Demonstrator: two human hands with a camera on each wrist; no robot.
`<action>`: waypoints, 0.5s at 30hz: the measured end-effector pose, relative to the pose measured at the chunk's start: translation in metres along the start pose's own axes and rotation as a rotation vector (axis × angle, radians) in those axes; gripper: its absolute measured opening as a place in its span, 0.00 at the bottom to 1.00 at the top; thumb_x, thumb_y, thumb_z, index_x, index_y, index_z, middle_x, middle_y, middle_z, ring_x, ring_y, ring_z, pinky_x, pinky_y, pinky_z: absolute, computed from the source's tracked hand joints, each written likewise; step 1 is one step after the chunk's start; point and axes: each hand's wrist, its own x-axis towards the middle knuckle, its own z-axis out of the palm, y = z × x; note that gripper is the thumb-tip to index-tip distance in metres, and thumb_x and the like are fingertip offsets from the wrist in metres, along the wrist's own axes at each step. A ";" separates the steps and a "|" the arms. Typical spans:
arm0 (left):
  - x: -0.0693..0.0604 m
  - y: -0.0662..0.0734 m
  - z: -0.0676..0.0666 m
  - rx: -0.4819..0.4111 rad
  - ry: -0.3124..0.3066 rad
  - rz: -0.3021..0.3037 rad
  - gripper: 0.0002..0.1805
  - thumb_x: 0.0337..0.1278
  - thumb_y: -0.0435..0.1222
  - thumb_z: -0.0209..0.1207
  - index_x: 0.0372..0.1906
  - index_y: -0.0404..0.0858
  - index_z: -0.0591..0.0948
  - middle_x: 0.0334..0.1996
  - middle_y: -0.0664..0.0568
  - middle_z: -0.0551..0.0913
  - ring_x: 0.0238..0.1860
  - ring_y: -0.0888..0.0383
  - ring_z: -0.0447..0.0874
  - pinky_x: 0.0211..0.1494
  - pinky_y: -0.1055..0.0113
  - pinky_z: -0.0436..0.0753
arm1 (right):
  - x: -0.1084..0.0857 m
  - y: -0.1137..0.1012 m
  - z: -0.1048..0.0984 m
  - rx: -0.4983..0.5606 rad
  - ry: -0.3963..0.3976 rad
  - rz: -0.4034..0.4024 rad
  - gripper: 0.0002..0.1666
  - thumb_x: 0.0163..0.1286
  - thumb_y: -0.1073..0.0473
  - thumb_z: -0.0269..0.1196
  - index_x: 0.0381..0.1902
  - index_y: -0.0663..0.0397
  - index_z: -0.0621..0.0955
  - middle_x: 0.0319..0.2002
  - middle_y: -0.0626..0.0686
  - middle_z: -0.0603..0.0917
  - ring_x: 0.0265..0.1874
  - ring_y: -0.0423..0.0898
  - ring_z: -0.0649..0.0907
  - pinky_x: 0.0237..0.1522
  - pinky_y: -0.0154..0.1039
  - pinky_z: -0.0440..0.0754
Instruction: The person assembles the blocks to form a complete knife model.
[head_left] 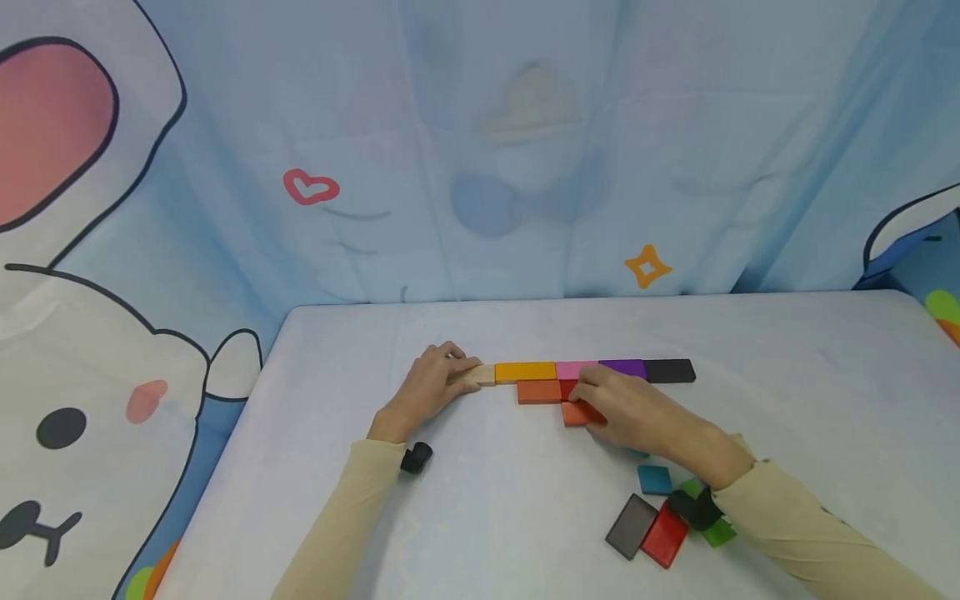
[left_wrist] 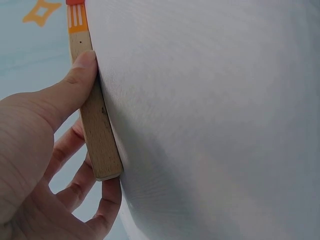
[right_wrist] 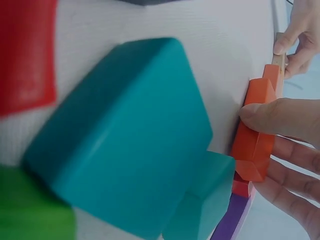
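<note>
My left hand (head_left: 427, 387) is at the left end of a row of coloured blocks, pinching a plain wooden block (left_wrist: 101, 132) between thumb and fingers. That row continues with a yellow block (head_left: 525, 372), a pink block (head_left: 576, 368), a purple block (head_left: 624, 367) and a black block (head_left: 671, 371). Against its near side lie an orange block (head_left: 538, 392) and a red block (head_left: 567, 388), partly hidden. My right hand (head_left: 633, 412) pinches another orange block (right_wrist: 250, 122), its thumb on the near face and fingers on the far side, directly before the red one.
Near my right wrist lie loose blocks: a teal block (head_left: 655, 480), a dark grey block (head_left: 632, 527), a red block (head_left: 665, 535) and a green block (head_left: 718, 532). A second teal block (right_wrist: 202, 195) shows in the right wrist view. A patterned curtain (head_left: 525, 167) hangs behind the white table (head_left: 337, 333).
</note>
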 end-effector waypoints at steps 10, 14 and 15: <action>0.001 0.001 -0.002 0.008 0.008 0.015 0.23 0.66 0.43 0.69 0.63 0.41 0.86 0.53 0.45 0.82 0.49 0.46 0.76 0.52 0.53 0.76 | 0.000 -0.002 -0.001 -0.025 0.003 -0.012 0.21 0.53 0.65 0.83 0.44 0.62 0.88 0.42 0.57 0.83 0.41 0.51 0.83 0.47 0.45 0.88; 0.001 0.001 -0.001 0.007 0.003 0.012 0.23 0.67 0.43 0.69 0.63 0.41 0.86 0.53 0.45 0.82 0.49 0.46 0.76 0.53 0.53 0.76 | -0.001 -0.003 -0.001 -0.023 -0.002 -0.009 0.21 0.53 0.65 0.83 0.44 0.62 0.88 0.42 0.57 0.83 0.41 0.51 0.83 0.47 0.45 0.87; 0.001 0.001 0.000 0.009 0.000 0.009 0.23 0.67 0.43 0.69 0.64 0.41 0.86 0.53 0.45 0.82 0.49 0.47 0.76 0.53 0.53 0.76 | -0.001 -0.003 -0.001 -0.023 -0.003 -0.007 0.21 0.53 0.65 0.83 0.44 0.62 0.88 0.43 0.57 0.83 0.41 0.51 0.83 0.47 0.45 0.87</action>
